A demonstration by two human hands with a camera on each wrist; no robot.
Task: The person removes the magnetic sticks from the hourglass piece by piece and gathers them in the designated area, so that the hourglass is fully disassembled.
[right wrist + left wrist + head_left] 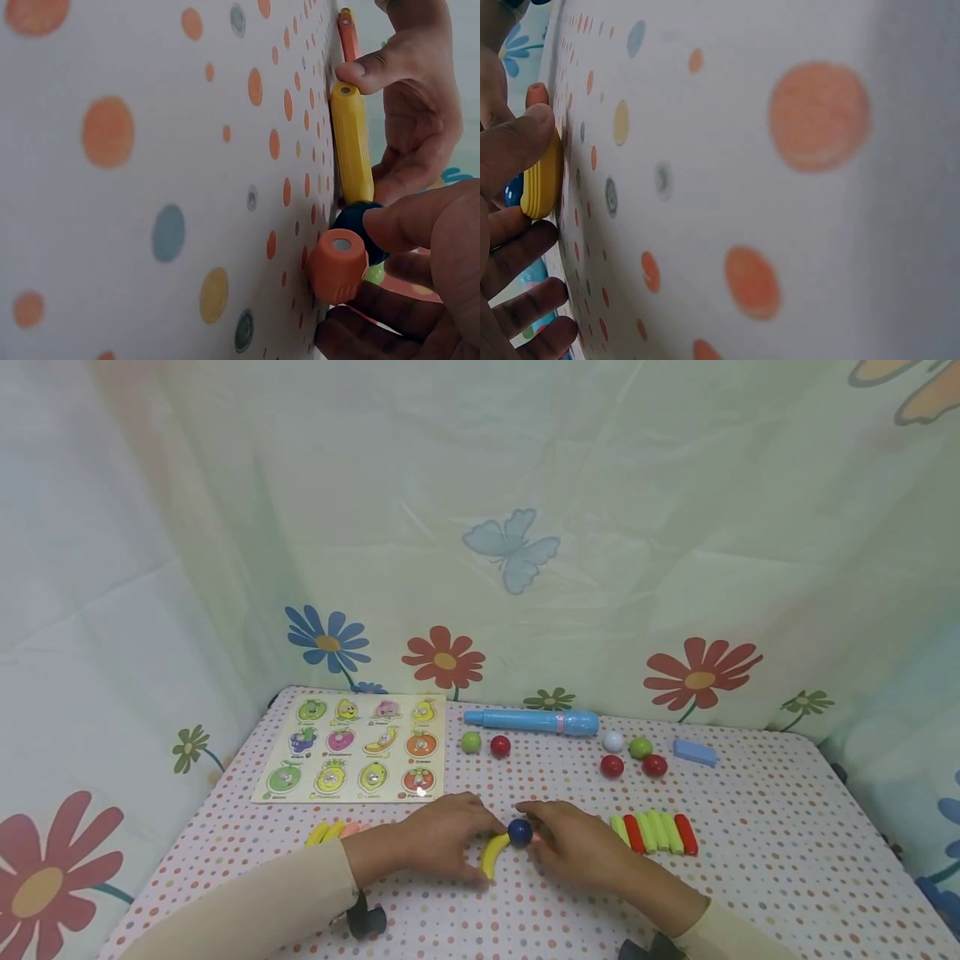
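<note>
A curved yellow stick (492,855) with a round magnet in its end lies low over the dotted tabletop. My left hand (448,838) pinches it, thumb at the near end and fingers at the far one. Against that far end sits a dark blue ball (520,832). The thumb of my right hand (576,845) presses on this ball, with its fingers curled behind. A short orange stick (339,266), also magnet-tipped, sits beside the ball near the right fingers. In the left wrist view the yellow stick (546,176) shows ridged sides, and the ball is mostly hidden.
Left of centre lies a fruit picture board (348,749). A blue tube (532,722) is at the back, with several coloured balls (612,766) and a light blue block (695,752). Green and red sticks (654,833) lie right; yellow and pink sticks (330,832) left.
</note>
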